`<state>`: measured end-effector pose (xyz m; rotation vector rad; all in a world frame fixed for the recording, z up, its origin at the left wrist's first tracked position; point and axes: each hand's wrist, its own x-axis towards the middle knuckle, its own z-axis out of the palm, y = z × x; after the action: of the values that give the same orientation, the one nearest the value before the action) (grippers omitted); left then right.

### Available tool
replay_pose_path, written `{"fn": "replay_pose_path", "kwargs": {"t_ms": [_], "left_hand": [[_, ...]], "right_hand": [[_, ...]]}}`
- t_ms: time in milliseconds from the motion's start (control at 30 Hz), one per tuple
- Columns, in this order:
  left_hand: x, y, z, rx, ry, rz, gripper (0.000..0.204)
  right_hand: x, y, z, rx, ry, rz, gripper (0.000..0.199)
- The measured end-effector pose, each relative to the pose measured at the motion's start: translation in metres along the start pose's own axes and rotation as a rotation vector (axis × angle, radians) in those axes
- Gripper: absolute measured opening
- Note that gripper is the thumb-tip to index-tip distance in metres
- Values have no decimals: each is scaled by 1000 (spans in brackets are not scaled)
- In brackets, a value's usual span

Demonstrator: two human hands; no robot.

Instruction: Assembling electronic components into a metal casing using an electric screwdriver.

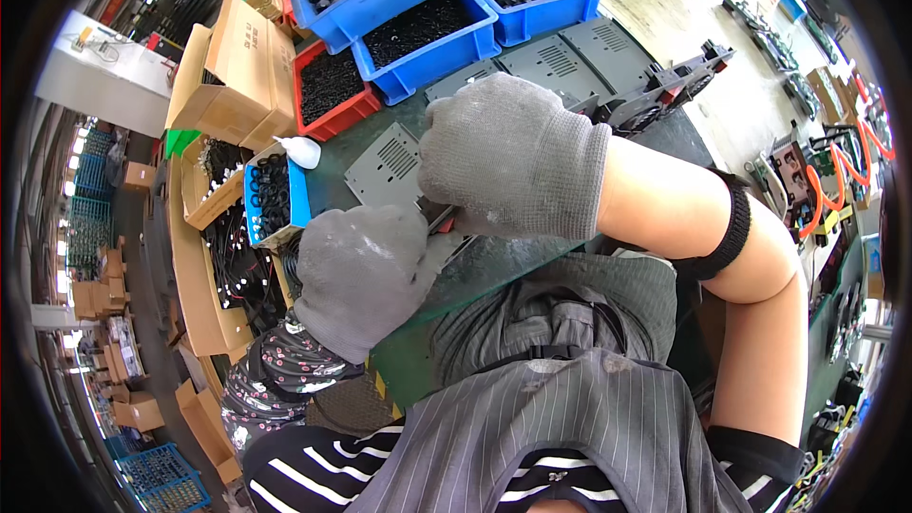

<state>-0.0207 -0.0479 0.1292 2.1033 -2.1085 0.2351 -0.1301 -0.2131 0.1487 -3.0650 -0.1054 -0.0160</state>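
Both my hands wear grey knit gloves and meet over the glass-topped table. My left hand [363, 275] is closed, its fingers curled around the near end of a small dark part [439, 217] that I cannot name. Just beyond it, my right hand [508, 154] makes a closed fist above the same part; what it grips is hidden by the glove. A grey vented metal panel [385, 169] lies flat beside the hands. More grey vented panels [551, 65] lie farther back, and an assembly with black round parts [655, 100] stands to the right of them.
Blue bins [427, 62] and a red bin [334, 119] of small black parts line the far side. At left are a blue box of black rings [271, 228], a white squeeze bottle [300, 152] and cardboard boxes [237, 62]. The glass table edge [494, 290] runs close to my lap.
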Motion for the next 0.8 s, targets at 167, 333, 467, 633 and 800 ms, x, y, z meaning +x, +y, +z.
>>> {"fn": "replay_pose_path", "kwargs": {"t_ms": [167, 333, 467, 633, 800], "left_hand": [[-23, -16, 1, -296, 69, -126, 35], [-81, -29, 35, -962, 240, -674, 76], [-103, -26, 96, -1114, 71, -517, 111], [-85, -22, 136, -996, -50, -583, 77], [-59, -39, 135, -777, -185, -485, 49]], "right_hand": [[-35, 3, 25, 91, 472, -15, 28], [-144, 45, 88, 643, 1247, 669, 22], [-197, 112, 151, 970, 1537, 1093, 41], [-182, 168, 190, 1022, 1386, 1011, 56], [-171, 190, 193, 1203, 1352, 1020, 56]]}}
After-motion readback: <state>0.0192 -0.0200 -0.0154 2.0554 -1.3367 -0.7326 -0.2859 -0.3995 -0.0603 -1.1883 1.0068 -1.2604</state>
